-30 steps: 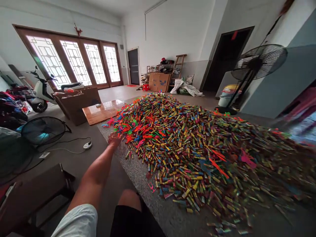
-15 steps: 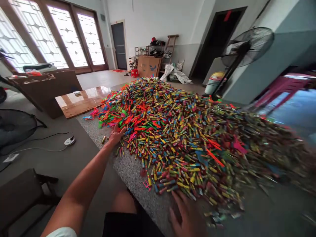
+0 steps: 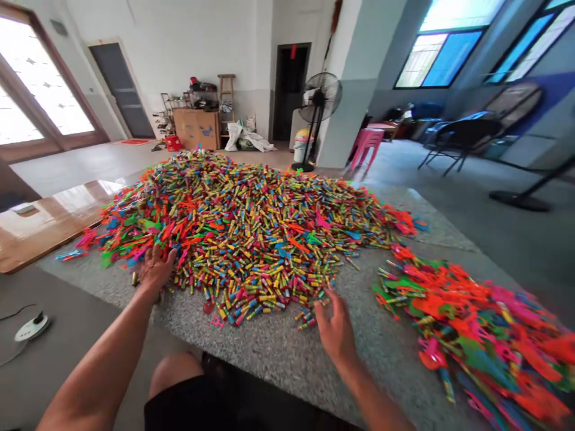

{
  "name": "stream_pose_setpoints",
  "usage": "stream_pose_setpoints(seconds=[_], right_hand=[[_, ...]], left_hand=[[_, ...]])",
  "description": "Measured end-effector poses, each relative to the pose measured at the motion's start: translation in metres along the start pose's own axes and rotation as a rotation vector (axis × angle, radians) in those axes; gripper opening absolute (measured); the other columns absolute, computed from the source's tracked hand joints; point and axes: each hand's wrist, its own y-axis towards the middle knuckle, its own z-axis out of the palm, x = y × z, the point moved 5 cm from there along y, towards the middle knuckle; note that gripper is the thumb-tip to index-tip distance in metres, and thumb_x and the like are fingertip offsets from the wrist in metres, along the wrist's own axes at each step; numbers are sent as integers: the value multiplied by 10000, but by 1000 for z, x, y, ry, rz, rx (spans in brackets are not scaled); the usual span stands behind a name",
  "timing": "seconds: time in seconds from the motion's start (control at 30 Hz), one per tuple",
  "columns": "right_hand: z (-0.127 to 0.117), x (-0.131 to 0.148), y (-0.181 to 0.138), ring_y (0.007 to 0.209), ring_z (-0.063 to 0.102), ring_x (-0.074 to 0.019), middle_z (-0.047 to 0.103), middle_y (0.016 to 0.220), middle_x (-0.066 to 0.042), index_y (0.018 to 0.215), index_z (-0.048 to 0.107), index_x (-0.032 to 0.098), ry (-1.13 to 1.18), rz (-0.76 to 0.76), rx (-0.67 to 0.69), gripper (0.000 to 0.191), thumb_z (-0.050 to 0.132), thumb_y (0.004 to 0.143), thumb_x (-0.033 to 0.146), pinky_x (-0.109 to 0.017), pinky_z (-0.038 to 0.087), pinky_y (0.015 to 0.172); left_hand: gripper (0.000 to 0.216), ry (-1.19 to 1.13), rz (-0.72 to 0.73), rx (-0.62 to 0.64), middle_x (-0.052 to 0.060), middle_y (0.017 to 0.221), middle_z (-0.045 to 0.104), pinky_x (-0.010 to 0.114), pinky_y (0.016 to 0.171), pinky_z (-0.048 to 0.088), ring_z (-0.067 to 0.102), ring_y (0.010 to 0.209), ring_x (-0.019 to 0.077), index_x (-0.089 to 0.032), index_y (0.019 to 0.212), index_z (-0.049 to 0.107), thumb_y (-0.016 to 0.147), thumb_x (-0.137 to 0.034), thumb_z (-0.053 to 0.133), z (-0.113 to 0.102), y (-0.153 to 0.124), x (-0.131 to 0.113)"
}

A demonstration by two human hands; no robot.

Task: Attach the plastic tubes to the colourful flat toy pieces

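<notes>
Rightward swings your head view, and out comes your right hand (image 3: 336,331), clear of the bottom edge where it showed half a second ago! It's at the near edge of the heap of small striped tubes (image 3: 251,218), thumb and fingers parted beside a few loose tubes (image 3: 307,320), nothing visibly grasped. Your left hand (image 3: 156,269) stays by the heap's left side, fingers spread near bright plastic pieces (image 3: 155,226); I can't tell whether anything sits under that palm. Now the second pile (image 3: 478,326) is in view, off to the right on the speckled slab (image 3: 372,365). So both hands flank the heap's front, tubes within reach of each.
</notes>
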Motion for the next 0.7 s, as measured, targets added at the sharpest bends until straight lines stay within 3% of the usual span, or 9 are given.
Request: stream_pose_setpoints(seconds=[0.1,0.2,0.3,0.47,0.57,0.7], right_hand=[[1,-27,16,1222,606,-354,652,1301,-224,1299,623,133,7,135,-88,615,577,938,628,-574,464,1120],[20,-32,30,1212,591,-353,635,1304,-228,1303,595,134,50,192,-122,626,561,928,634,-566,457,1111],[42,-25,41,1303,545,-352,608,1370,-235,1326,572,136,82,195,-163,609,546,938,604,-555,409,1164],[68,-16,53,1371,507,-363,566,1437,-273,1377,535,104,125,215,-208,626,529,951,563,-553,386,1185],[78,-11,59,1399,485,-366,553,1459,-275,1390,530,97,146,244,-217,626,535,949,542,-550,363,1205],[92,-2,69,1416,456,-378,542,1470,-278,1388,546,91,199,308,-194,619,543,946,524,-559,336,1220]], left_hand=[[854,57,-31,-131,181,1745,333,649,1226,344,332,1571,457,-201,1634,415,974,-743,405,-12,-14,-19],[778,16,158,-190,150,1713,387,587,1258,332,331,1580,396,-216,1596,444,985,-699,440,-10,-58,-66],[740,-65,477,-51,166,1626,492,472,1288,329,390,1557,314,-189,1601,442,1010,-635,458,11,-129,-123],[835,-10,549,75,186,1689,420,550,1315,250,306,1609,372,-201,1626,450,951,-670,595,47,-225,-177],[895,-9,525,121,193,1696,418,563,1309,258,301,1614,382,-203,1655,415,939,-711,588,59,-248,-196],[989,-52,493,147,196,1689,429,571,1308,264,289,1620,399,-200,1682,364,898,-744,620,64,-257,-218]])
